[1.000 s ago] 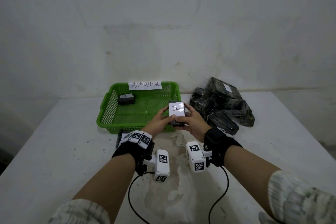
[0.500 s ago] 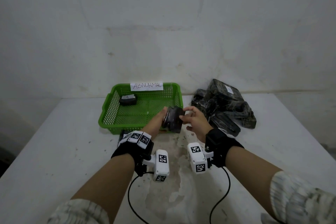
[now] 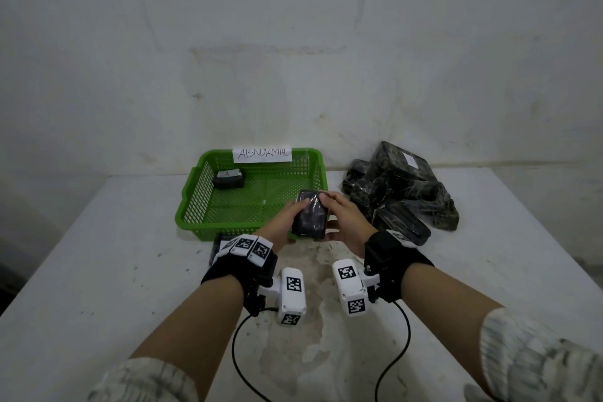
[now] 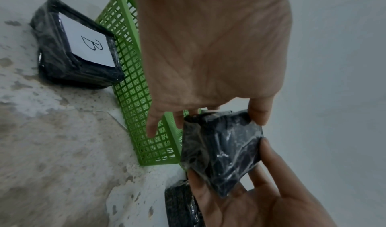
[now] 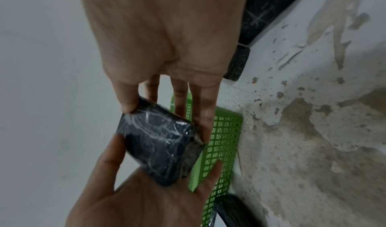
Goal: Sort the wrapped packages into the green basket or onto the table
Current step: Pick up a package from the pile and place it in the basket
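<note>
Both grips pinching one package (image 3: 309, 214), held in air above green basket's (image 3: 208, 222) near right corner: left hand (image 3: 283, 224) and right hand (image 3: 346, 223) curling fingers round its edges, dark side facing up. Progress, judging: early. One package lying in basket's (image 3: 228, 178) far left corner; B-labelled package (image 4: 75, 47) sitting on surface (image 3: 98, 271) against basket's near wall; unsorted pile (image 3: 401, 192) waiting near surface's far right edge.

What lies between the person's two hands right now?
A dark plastic-wrapped package, held between left hand and right hand above the green basket's near right corner. The head view shows it.
</note>
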